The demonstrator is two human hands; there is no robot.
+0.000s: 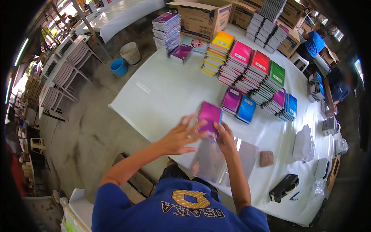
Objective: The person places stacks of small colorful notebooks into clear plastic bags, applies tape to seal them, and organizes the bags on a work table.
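Observation:
A purple spiral notebook (210, 116) is held above the near part of the white table. My right hand (225, 137) grips its lower right edge. Spread and slightly blurred, the fingers of my left hand (181, 136) reach over the notebook's left side; whether they touch it I cannot tell. Below the hands lies a clear plastic sheet (245, 158) at the table's near edge. Beyond the notebook stand a short purple notebook stack (232, 98) and a blue one (245, 109). Behind them rise taller yellow (223, 40), pink (241, 53), red (260, 62) and green (277, 74) stacks.
A brown block (266, 159) and a black box (284, 188) lie to the right on the table (154, 104). Cardboard boxes (193, 19) line the far side. A blue bucket (119, 67) stands on the floor at left. Other people (315, 40) are at the far right.

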